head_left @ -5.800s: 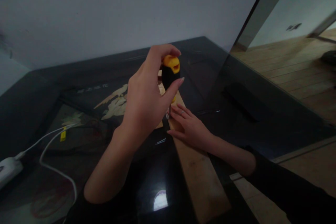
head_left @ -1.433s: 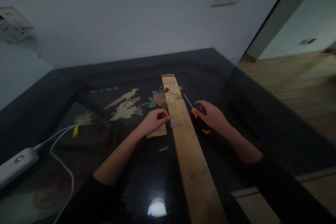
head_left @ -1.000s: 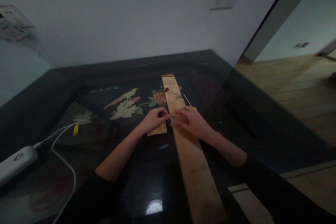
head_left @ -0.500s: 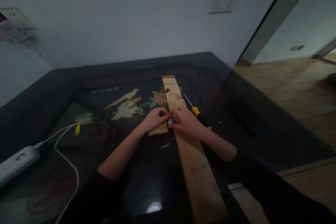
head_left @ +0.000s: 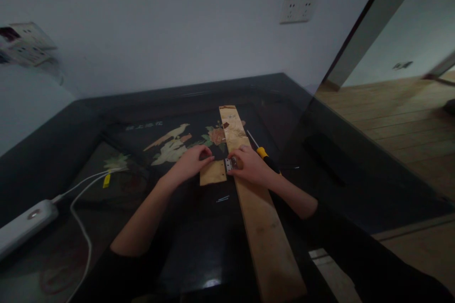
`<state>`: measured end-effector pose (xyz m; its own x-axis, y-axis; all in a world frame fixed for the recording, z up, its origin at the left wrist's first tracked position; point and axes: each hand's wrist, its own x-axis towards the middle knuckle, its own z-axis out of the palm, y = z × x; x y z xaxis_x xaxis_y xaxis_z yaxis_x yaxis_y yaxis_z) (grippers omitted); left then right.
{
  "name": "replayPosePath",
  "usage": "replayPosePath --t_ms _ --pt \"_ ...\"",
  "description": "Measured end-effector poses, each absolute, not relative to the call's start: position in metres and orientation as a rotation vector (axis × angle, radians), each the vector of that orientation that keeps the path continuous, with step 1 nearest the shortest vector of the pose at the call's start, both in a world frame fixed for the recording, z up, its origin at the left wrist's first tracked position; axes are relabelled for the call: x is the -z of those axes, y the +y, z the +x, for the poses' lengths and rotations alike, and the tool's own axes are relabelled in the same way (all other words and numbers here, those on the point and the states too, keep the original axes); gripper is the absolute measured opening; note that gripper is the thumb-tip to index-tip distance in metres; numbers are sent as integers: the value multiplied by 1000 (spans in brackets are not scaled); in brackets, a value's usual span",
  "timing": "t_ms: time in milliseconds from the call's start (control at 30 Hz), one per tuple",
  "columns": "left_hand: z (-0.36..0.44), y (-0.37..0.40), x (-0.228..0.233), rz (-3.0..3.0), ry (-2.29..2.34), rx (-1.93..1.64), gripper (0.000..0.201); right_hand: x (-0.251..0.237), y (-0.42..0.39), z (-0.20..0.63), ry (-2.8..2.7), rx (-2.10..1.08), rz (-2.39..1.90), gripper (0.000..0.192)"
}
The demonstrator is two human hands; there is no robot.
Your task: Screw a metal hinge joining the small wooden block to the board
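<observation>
hinge (head_left: 229, 164): small, stiff, light metal, lying where block (head_left: 213, 173) meets plank (head_left: 256, 208) on counter (head_left: 199, 246); best pinched by its leaf edges | right hand (head_left: 250, 168): grip closed, fingertips pinning hinge | left hand (head_left: 188, 164): flat, open on block | vs 0.5 s ago: left hand has slid leftward off hinge; screwdriver (head_left: 265, 155) unmoved

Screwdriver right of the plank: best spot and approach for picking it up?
Probably the black-and-yellow handle of the screwdriver, taken from above and from the right. It lies flat on the table, bare shaft pointing away, and the right hand covers its near end beside the plank.
</observation>
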<state>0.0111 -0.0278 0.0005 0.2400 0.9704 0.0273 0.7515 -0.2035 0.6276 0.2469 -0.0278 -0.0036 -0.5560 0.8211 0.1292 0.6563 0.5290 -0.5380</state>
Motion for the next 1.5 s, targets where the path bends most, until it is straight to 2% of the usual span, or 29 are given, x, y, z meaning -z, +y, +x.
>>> replayPosePath --t_ms 233,500,633,833,900,1067,1500 --pt "-10 -57 12 2096 1698 -403 46 2 -29 247 -2408 -621 -1221 38" --pt "-5 -57 19 2084 1707 -377 51 6 -28 248 -2400 -605 -1191 35" --pt "1 -61 15 1913 1684 -470 54 7 -28 248 -2377 -625 -1188 35" --pt "11 -64 5 1332 1452 -733 62 9 -28 248 -2365 -618 -1205 33" --pt "14 -64 3 1151 1390 -787 57 11 -28 248 -2357 -605 -1190 32" --pt "25 -69 2 824 1184 -840 23 13 -28 248 -2343 -621 -1189 33" --pt "47 -78 -2 568 1201 -960 21 11 -28 248 -2319 -666 -1203 35"
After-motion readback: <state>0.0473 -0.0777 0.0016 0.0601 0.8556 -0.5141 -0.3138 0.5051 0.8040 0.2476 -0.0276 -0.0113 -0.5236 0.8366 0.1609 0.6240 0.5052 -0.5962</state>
